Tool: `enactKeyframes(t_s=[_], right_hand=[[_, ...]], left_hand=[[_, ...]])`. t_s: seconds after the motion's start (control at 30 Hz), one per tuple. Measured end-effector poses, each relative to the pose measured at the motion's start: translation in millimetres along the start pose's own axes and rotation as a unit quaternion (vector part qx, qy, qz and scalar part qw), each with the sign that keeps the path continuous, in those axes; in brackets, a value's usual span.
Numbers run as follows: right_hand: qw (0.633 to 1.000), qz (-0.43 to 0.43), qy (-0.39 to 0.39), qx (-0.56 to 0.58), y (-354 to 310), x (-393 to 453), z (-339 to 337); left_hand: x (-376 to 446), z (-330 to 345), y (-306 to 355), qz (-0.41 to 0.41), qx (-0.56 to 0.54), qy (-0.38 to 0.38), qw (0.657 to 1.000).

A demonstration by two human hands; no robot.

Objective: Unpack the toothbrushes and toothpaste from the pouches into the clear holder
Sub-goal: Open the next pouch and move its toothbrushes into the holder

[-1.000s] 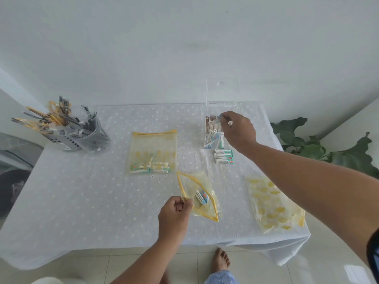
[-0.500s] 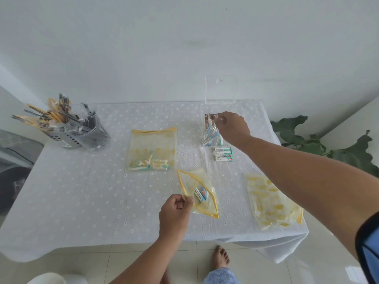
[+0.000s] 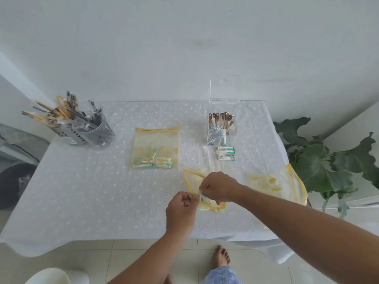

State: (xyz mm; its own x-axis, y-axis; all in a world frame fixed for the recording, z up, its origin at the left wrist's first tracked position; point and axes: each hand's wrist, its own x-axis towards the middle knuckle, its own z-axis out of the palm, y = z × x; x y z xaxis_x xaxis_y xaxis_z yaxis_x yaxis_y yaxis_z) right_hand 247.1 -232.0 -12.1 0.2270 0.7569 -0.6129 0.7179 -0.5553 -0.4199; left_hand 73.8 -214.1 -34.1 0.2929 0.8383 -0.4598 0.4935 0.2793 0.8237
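Fingers of both hands pinch the open pouch (image 3: 193, 180), between a filled pouch (image 3: 156, 148) and an empty pouch (image 3: 274, 184).

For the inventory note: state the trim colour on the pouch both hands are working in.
Yellow trim on the open pouch, clearest in the head view.

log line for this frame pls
left hand: holds open pouch edge | right hand: reaching inside pouch | clear holder: partly filled

Pale yellows on dotted white

The tablecloth (image 3: 86, 191) is white with small eyelet dots; the pouches (image 3: 156, 146) are clear with yellow trim and yellow prints; the boxes (image 3: 226, 155) are white, green and red.
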Motion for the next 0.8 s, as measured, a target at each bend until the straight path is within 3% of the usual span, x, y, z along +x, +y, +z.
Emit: enactKeyframes(t_s=[0.1,0.27,0.8], right_hand=[[0.994,0.082,0.043,-0.062,1.7,10.6,13.9],[0.978,0.129,0.091,-0.140,-9.5,18.2,36.4],[0.983,0.088,0.114,-0.113,-2.7,16.8,55.3]], left_hand=[[-4.0,5.6,-2.4,0.000,0.001,-0.010,1.000],[-11.9,10.7,-4.7,0.012,0.016,-0.016,1.000],[-12.5,4.5,-22.4,0.014,0.058,-0.012,0.998]])
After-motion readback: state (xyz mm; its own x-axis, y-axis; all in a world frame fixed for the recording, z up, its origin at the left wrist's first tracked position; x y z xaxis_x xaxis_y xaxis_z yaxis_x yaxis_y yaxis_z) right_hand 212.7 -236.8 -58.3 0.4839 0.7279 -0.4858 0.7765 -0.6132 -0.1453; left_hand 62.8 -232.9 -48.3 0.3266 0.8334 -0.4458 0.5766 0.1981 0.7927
